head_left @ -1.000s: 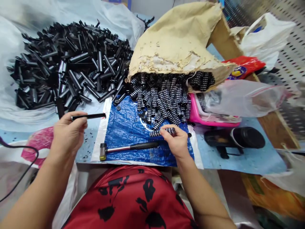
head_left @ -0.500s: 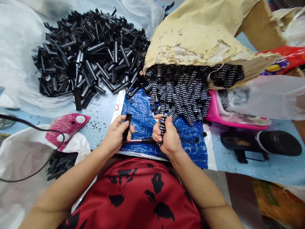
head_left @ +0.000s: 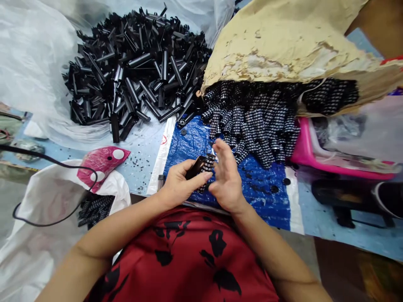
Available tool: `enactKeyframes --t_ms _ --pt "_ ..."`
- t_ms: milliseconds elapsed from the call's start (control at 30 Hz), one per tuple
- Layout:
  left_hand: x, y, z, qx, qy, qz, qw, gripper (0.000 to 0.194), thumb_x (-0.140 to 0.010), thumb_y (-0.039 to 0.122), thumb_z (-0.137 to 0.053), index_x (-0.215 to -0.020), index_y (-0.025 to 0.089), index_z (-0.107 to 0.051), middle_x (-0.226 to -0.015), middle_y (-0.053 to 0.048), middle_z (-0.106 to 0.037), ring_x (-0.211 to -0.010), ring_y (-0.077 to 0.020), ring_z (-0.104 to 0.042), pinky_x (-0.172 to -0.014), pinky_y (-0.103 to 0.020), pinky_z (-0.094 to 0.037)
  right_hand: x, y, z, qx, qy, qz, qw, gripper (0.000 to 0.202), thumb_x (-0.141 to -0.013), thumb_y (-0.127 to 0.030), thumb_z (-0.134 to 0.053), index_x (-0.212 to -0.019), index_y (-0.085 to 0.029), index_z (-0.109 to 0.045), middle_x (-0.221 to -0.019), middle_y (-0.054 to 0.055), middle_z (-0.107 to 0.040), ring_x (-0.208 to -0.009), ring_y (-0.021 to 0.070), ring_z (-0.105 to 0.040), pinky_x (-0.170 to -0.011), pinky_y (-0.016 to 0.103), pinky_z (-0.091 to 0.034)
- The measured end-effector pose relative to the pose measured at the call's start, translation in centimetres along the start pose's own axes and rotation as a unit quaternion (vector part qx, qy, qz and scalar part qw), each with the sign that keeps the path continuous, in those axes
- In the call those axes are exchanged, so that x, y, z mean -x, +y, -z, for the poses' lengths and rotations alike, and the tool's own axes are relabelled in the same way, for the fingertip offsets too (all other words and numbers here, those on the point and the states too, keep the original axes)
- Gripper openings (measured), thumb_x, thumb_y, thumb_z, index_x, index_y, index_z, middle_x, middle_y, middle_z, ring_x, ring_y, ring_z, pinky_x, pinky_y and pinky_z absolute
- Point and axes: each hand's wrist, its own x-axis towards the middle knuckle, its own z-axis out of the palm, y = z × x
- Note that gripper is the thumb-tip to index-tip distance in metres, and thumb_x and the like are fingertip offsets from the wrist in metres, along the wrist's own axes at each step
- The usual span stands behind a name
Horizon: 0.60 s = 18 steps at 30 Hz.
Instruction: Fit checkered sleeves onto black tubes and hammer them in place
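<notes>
My left hand [head_left: 176,185] is closed around a black plastic piece [head_left: 195,167] and a black tube with white square marks [head_left: 208,161], which lie side by side between its thumb and fingers. Just to the right, my right hand [head_left: 228,180] is open, its fingers raised and slightly blurred, close to the marked tube. Many similar marked tubes [head_left: 258,126] spill from a torn paper sack [head_left: 267,50] onto a blue plastic sheet [head_left: 189,147]. Behind my left hand is a big heap of black plastic pieces [head_left: 138,71].
At left, a pink fish-shaped pouch [head_left: 103,165] lies by a white bag [head_left: 47,235] of dark patterned pieces, with a black cable [head_left: 63,165] across it. A pink tray [head_left: 340,167] and a black cylindrical device [head_left: 340,197] stand at right. Tiny black rings dot the table.
My hands have come together. The marked tube has passed from my right hand to my left, beside the black piece, and my right hand has opened. The view has shifted leftward.
</notes>
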Motion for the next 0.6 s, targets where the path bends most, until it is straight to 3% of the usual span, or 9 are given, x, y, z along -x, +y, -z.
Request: enactKeyframes --t_ms 67,167,233,333,500,600 --pt "0.3 0.3 0.8 0.008 -0.002 0.012 1.000 0.032 -0.083 0.047 -0.080 -0.089 0.017 -0.071 -0.076 -0.001 -0.061 -0.067 -0.0126 -0.049 -0.063 -0.027 -0.041 0.4 0.2 1.1 0.131 -0.051 0.112 0.984 0.117 -0.081 -0.075 -0.072 -0.169 -0.025 -0.013 -0.174 0.020 -0.014 -0.161 0.0391 -0.020 -0.117 0.057 -0.047" --pt "0.6 0.4 1.2 0.007 -0.014 0.026 1.000 0.040 -0.086 0.056 -0.076 -0.085 0.017 -0.069 -0.068 -0.001 -0.057 -0.061 -0.0122 -0.047 -0.060 -0.027 -0.040 0.5 0.1 2.0 0.219 -0.076 0.209 0.950 0.109 -0.084 -0.053 -0.082 -0.169 -0.024 -0.019 -0.165 0.021 -0.035 -0.155 0.0360 -0.036 -0.120 0.058 -0.046" --pt "0.7 0.3 1.0 0.022 -0.001 0.044 0.999 0.052 -0.093 0.067 -0.061 -0.084 0.016 -0.066 -0.063 -0.001 -0.053 -0.057 -0.0119 -0.045 -0.058 -0.027 -0.039 0.4 -0.3 2.0 0.226 -0.062 0.226 0.946 0.106 -0.083 -0.048 -0.084 -0.167 -0.019 -0.025 -0.156 0.022 -0.047 -0.148 0.0342 -0.047 -0.119 0.056 -0.048" --pt "0.8 0.0 0.4 0.037 0.041 0.050 0.997 0.060 -0.098 0.073 -0.048 -0.088 0.016 -0.065 -0.070 -0.002 -0.056 -0.058 -0.0116 -0.045 -0.057 -0.027 -0.039 0.6 -0.8 1.7 0.239 -0.031 0.250 0.938 0.111 -0.077 -0.052 -0.088 -0.164 -0.015 -0.030 -0.151 0.024 -0.051 -0.142 0.0357 -0.054 -0.115 0.054 -0.053" --pt "0.8 -0.3 -0.2 0.073 0.038 0.039 0.996 0.051 -0.091 0.067 -0.066 -0.096 0.017 -0.069 -0.079 -0.002 -0.060 -0.069 -0.0122 -0.049 -0.065 -0.026 -0.044 1.2 -1.2 1.1 0.297 0.024 0.285 0.911 0.109 -0.079 -0.053 -0.086 -0.165 -0.014 -0.031 -0.146 0.023 -0.056 -0.131 0.0353 -0.062 -0.105 0.050 -0.061" --pt "0.8 -0.3 -0.1 0.127 0.021 0.057 0.990 0.049 -0.084 0.062 -0.077 -0.100 0.017 -0.073 -0.086 -0.003 -0.067 -0.074 -0.0123 -0.056 -0.072 -0.025 -0.048 1.3 -1.2 1.1 0.327 0.023 0.298 0.897 0.107 -0.081 -0.054 -0.085 -0.164 -0.014 -0.031 -0.144 0.023 -0.059 -0.130 0.0348 -0.064 -0.103 0.048 -0.062"
